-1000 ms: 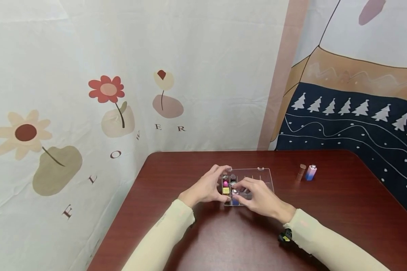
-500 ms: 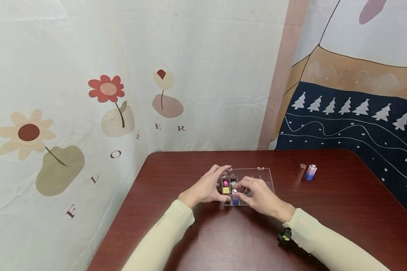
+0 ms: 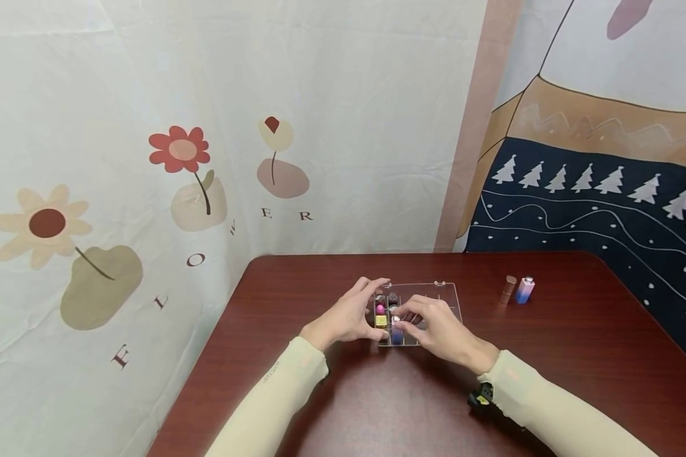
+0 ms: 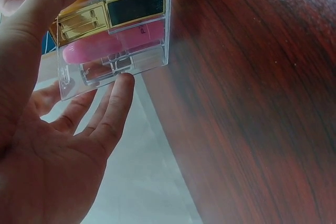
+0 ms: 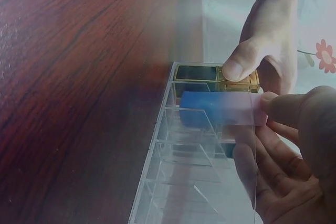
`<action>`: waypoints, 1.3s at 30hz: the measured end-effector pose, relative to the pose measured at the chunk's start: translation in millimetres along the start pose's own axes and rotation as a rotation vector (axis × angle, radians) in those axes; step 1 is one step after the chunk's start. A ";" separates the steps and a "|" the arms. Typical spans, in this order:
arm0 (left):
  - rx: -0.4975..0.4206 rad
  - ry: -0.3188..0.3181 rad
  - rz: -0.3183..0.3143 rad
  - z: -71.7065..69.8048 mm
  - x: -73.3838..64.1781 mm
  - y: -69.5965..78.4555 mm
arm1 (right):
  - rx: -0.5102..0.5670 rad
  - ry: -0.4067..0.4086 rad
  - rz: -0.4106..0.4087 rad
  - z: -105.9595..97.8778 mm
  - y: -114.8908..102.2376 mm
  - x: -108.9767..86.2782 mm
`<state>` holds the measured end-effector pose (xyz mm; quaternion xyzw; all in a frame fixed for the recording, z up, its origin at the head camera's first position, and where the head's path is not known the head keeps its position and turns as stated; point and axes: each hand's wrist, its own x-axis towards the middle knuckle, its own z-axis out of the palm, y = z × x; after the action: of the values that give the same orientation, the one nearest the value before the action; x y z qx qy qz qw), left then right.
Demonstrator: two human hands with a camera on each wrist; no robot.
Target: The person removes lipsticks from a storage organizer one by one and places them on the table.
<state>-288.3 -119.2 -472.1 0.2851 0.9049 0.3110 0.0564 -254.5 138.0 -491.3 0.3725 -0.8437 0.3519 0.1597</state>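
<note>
A clear, divided lipstick organizer stands on the table between both hands. My left hand grips its left end, thumb at the front and fingers round the back. In a front compartment stands a blue-to-pink lipstick tube, its upper end pinched by my right hand. Beside it, under the left thumb, sits a black-and-gold lipstick. A bright pink tube fills the slot behind that one. Several other tubes sit in the left part of the organizer, partly hidden by the right fingers.
Further right on the dark red table, a brown lipstick tube and another pink-and-blue tube stand side by side. A printed cloth hangs behind the table's far edge.
The right fingers have shifted slightly left, with the thumb a little higher on the blue-to-pink tube. My left hand and the organizer stay in place.
</note>
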 end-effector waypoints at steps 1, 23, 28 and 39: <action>0.001 0.000 -0.001 -0.1 0.0 0.0 | 0.000 0.000 0.002 -0.5 -0.4 -0.1; 0.003 -0.010 -0.006 1.1 0.3 -1.0 | -0.011 0.086 -0.057 -21.5 -4.6 3.7; 0.015 -0.001 -0.004 0.6 -0.3 -0.1 | -0.041 0.141 -0.100 -28.9 -4.5 5.9; 0.009 0.004 -0.009 0.6 -0.8 1.4 | -0.026 0.153 -0.034 -58.6 -4.1 0.1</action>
<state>-286.8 -118.4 -471.8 0.2807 0.9077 0.3072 0.0544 -251.1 177.8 -448.2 0.3566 -0.8272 0.3657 0.2343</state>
